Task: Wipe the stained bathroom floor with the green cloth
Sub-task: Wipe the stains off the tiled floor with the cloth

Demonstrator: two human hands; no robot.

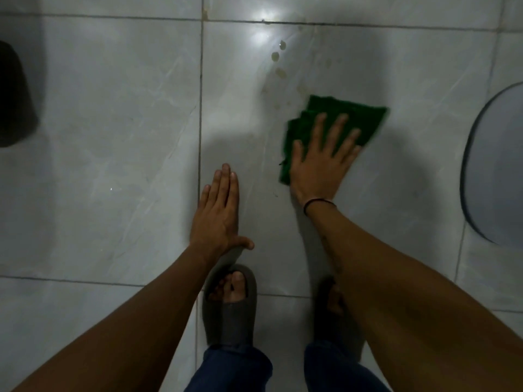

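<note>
While right hand (319, 162) presses flat, green cloth (339, 120) beneath fingers, stains (278, 63) beyond.

A dark rounded object (14, 97) sits at the left edge, partly cut off. A curved grey-rimmed fixture (495, 165) shows at the right edge. At the bottom, a dark slipper (230, 315) covers one foot with toes showing; a second slipper (339, 309) is mostly hidden. Blue trouser cuffs (235, 366) lie above them.
</note>
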